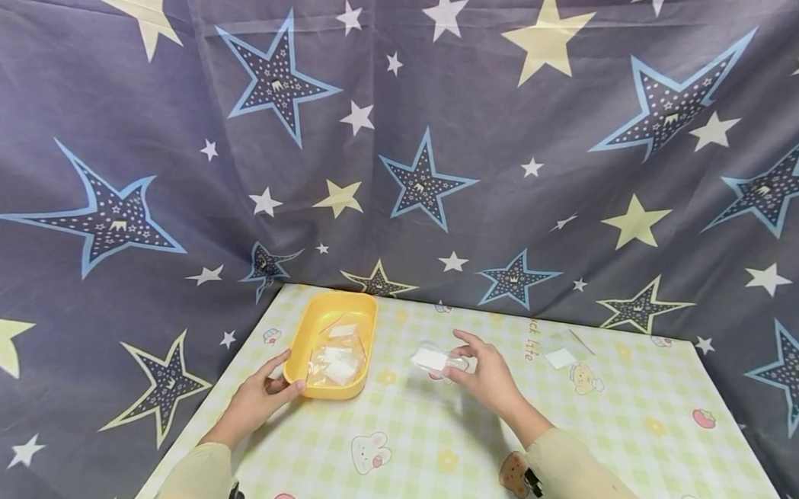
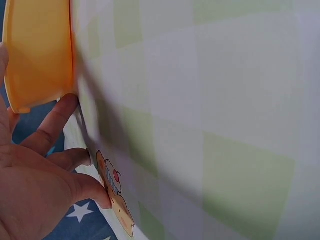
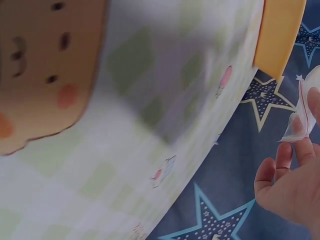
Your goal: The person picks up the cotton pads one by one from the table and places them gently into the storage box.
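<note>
My left hand [image 1: 257, 403] holds a yellow plastic tray [image 1: 371, 339] by its near-left corner, thumb at the near side and fingers along the left wall. In the left wrist view, a finger of it touches the yellow wall [image 2: 40, 55] low down, while other fingers sit at the tabletop. Inside the tray lie several small clear plastic bags [image 1: 341, 364] with white contents. Above the table, right of the tray, my right hand [image 1: 488, 373] pinches another clear zip bag [image 1: 429, 358] with a white piece in it. The right wrist view shows that bag's [image 3: 302, 117] red seal line.
Farther right on the table lies one more clear bag [image 1: 561, 358] with a white piece. The table wears a green-and-white checked cloth [image 1: 427, 465] with cartoon prints. A dark star-patterned curtain [image 1: 413, 258] hangs behind the table's far edge and along its sides.
</note>
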`<state>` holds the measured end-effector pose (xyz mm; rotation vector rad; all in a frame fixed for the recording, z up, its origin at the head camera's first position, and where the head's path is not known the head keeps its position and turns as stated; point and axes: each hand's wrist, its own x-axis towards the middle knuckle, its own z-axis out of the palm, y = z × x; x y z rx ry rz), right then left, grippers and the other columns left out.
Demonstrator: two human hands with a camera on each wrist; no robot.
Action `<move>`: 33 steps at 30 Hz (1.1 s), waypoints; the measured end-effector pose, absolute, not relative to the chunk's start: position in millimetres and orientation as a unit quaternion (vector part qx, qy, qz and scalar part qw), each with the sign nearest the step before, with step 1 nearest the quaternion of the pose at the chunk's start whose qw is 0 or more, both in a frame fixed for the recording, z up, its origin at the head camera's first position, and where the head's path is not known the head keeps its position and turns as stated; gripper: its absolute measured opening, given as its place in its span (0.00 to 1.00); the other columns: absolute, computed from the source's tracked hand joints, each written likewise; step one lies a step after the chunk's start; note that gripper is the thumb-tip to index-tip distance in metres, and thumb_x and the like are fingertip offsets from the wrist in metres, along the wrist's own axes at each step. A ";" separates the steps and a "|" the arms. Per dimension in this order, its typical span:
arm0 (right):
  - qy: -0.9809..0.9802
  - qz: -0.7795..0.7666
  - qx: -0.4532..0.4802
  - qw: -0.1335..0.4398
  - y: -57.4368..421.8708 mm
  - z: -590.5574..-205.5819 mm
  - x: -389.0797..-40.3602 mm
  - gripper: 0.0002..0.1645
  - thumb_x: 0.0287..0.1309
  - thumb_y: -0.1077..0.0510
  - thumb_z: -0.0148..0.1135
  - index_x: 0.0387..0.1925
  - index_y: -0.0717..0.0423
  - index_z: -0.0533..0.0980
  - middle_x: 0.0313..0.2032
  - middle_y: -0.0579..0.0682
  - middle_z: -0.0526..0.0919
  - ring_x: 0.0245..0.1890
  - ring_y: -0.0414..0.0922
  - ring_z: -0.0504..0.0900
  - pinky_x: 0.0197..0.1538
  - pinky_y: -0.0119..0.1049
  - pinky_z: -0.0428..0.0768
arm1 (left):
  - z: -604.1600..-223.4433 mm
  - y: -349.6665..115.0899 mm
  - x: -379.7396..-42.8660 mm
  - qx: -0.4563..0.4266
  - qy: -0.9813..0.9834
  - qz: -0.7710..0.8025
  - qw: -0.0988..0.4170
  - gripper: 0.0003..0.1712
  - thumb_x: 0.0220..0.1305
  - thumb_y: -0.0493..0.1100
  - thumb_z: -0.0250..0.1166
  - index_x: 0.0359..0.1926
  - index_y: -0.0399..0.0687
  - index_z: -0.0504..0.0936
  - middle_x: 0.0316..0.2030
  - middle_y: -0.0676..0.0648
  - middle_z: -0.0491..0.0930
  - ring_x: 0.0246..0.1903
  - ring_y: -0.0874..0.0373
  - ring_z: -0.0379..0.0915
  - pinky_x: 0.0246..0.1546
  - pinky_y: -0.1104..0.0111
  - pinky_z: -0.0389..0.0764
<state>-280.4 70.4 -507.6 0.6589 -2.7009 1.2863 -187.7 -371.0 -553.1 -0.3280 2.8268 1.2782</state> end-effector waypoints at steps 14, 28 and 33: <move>-0.848 0.485 0.214 -0.003 34.6 -484.7 -286.6 0.46 0.62 0.57 0.78 0.78 0.53 0.68 0.53 0.53 0.91 0.53 0.60 0.88 0.58 0.51 0.88 | -551.0 -368.1 -190.8 -0.106 0.908 0.406 0.006 0.54 0.66 0.70 0.71 0.85 0.63 0.59 0.55 0.40 0.90 0.59 0.44 0.84 0.64 0.47 0.80; -0.857 0.445 0.257 0.048 -16.6 -475.1 -295.3 0.44 0.61 0.55 0.80 0.76 0.53 0.71 0.50 0.51 0.93 0.59 0.58 0.84 0.71 0.58 0.77 | -551.0 -370.3 -187.0 -0.105 0.907 0.408 0.008 0.55 0.65 0.72 0.71 0.85 0.63 0.59 0.57 0.39 0.89 0.62 0.43 0.83 0.66 0.43 0.79; -0.856 0.442 0.263 0.040 -34.7 -476.6 -295.0 0.44 0.62 0.53 0.79 0.76 0.53 0.70 0.50 0.51 0.93 0.57 0.56 0.85 0.70 0.57 0.78 | -554.6 -371.2 -187.5 -0.104 0.907 0.407 0.004 0.55 0.65 0.72 0.71 0.85 0.62 0.60 0.56 0.40 0.89 0.61 0.45 0.84 0.65 0.45 0.80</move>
